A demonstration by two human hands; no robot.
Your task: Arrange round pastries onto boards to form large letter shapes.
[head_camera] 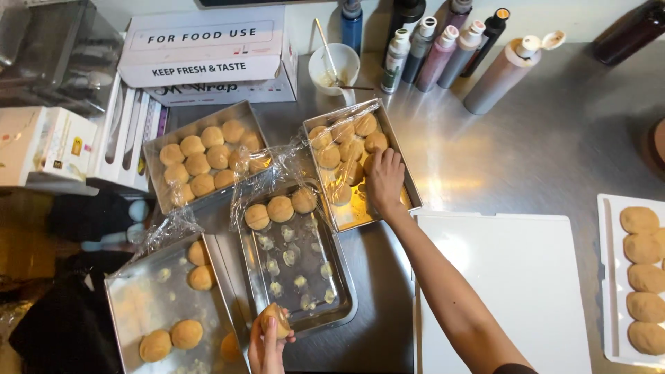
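Observation:
My left hand (267, 344) holds one tan dough ball (275, 320) over the near edge of the middle metal tray (339, 277), which has three dough balls (280, 208) at its far end and greasy marks on its floor. My right hand (385, 181) reaches into the far right metal tray (409, 181), fingers down among its dough balls (343, 145), with loose plastic film (270, 173) peeled back beside it. Whether that hand grips a ball is hidden.
A far left tray (156, 149) is full of dough balls; a near left tray (121, 294) holds a few under film. A white cutting board (512, 277) lies right, a white tray (609, 277) of flattened dough at the right edge. Sauce bottles (443, 52), a white cup (334, 66) and wrap boxes (208, 48) line the back.

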